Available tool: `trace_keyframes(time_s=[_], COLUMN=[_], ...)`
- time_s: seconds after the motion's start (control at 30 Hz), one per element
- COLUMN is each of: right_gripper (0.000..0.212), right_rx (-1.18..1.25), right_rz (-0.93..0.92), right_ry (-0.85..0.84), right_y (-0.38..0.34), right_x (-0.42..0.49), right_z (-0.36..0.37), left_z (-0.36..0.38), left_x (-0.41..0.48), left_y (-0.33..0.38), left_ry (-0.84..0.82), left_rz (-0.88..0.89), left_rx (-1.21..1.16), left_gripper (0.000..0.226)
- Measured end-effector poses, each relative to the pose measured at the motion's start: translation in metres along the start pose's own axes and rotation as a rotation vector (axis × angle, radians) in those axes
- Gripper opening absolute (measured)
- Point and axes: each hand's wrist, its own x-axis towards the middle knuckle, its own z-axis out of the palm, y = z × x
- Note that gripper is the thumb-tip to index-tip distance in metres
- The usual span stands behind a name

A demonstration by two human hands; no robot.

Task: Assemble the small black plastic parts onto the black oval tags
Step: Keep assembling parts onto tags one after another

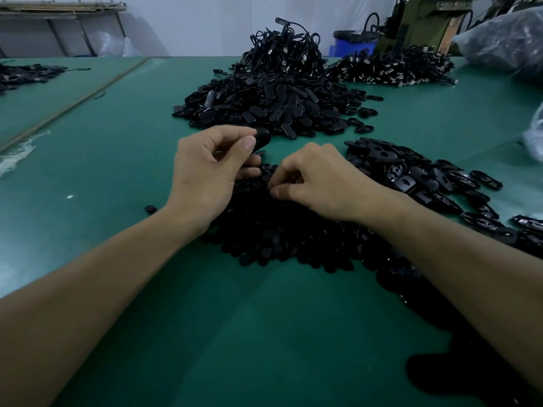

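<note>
No legible text or labels.

Two hands show, a left hand (205,168) and a right hand (317,183), and one loose oval tag (262,139) is pinched in the left. The black pieces on the tabletop (117,142) are too many to count and lie in six heaps: one round-parts heap (279,230), one oval-tag heap (264,110), one glossy-shell heap (411,174), two cable heaps, near (282,48) and far (393,69), and one far-left heap (23,74). Singly there are one stray round part (150,209), one blue bin (352,45) and, at the right edge, two plastic bags, upper (505,39) and lower (536,133).
</note>
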Motion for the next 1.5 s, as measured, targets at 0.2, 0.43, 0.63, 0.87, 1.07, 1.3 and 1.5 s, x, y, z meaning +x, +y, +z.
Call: trace_keyframes(time_s=[0.2,0.43,0.63,0.87,1.07,1.3,1.5], right_gripper=[0.011,0.013,0.012,0.012,0.012,0.007,0.013], right_rx=[0.070,0.065,0.063,0.065,0.133,0.164,0.182], right_rz=[-0.015,0.049,0.040,0.029,0.019,0.013,0.027], right_ry=[0.039,-0.040,-0.013,0.066,0.108,0.151,0.114], right_y=[0.0024,0.0071,0.0063,0.0057,0.0029,0.0022,0.0039], right_x=[0.0019,0.0032,0.0016,0.0015,0.0003,0.0009,0.0014], right_z=[-0.0035,-0.0029,-0.0038,-0.0056,-0.0040,-0.0053,-0.0065], left_z=[-0.0002,-0.0022,-0.0035,-0.0036,-0.0037,-0.0035,-0.0038], left_x=[0.0018,0.0016,0.0007,0.0002,-0.0004,-0.0011,-0.0012], left_y=[-0.0011,-0.0019,0.0002,0.0013,0.0002,0.0016,0.0011], left_ry=[0.020,0.038,0.043,0.042,0.023,0.008,0.015], left_rz=[-0.026,-0.040,-0.058,-0.072,-0.076,-0.098,-0.107], left_rx=[-0.019,-0.016,-0.031,-0.040,-0.030,-0.034,-0.028], left_gripper=[0.016,0.017,0.016,0.015,0.014,0.014,0.013])
